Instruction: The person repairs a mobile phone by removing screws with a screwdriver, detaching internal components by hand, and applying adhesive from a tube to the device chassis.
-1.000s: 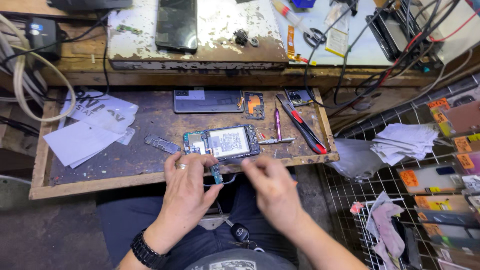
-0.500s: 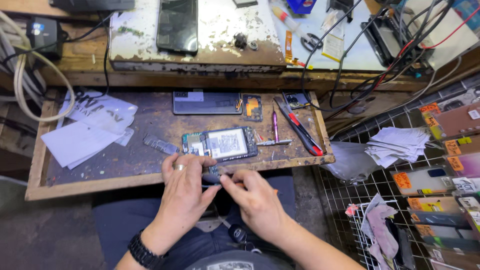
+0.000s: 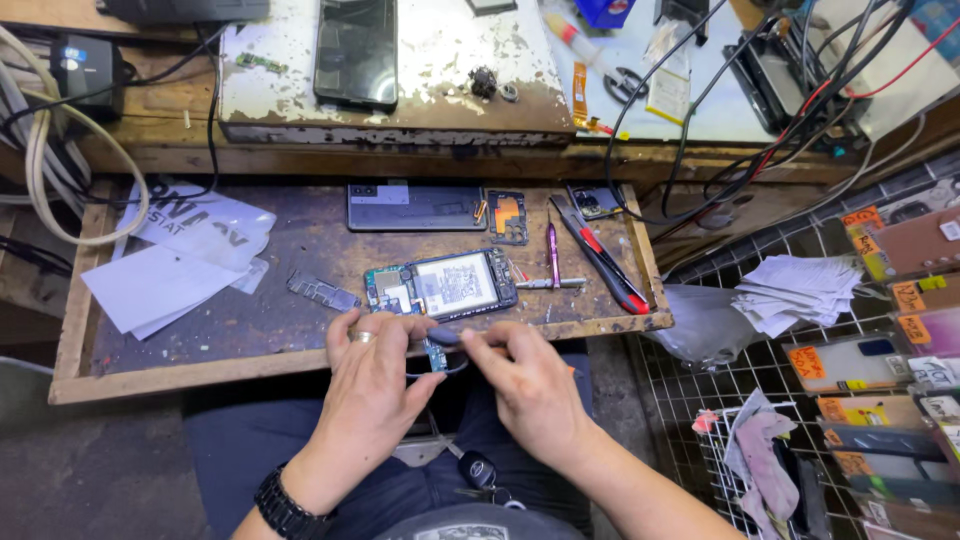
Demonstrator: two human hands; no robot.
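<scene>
The left hand (image 3: 372, 375) and the right hand (image 3: 528, 385) meet at the front edge of the tabletop (image 3: 200, 340), just in front of the opened phone (image 3: 441, 285). The left hand, with a ring on one finger and a black watch on the wrist, is closed narrowly with its fingertips pinching a small circuit board (image 3: 434, 352). The right hand is likewise closed narrowly: its thumb and forefinger grip a small dark tool (image 3: 444, 336) whose tip lies against the same board.

The opened phone lies flat, back cover off, its battery and boards exposed. To its left lies a loose metal part (image 3: 322, 292). To its right lie a purple screwdriver (image 3: 552, 255), tweezers (image 3: 550, 284) and a red-and-black tool (image 3: 600, 255). Behind the phone lies a dark back cover (image 3: 415, 207). White paper sheets (image 3: 180, 260) lie at the left end of the tabletop. A second dark phone (image 3: 357, 50) rests on the raised shelf (image 3: 450, 70) beyond.
</scene>
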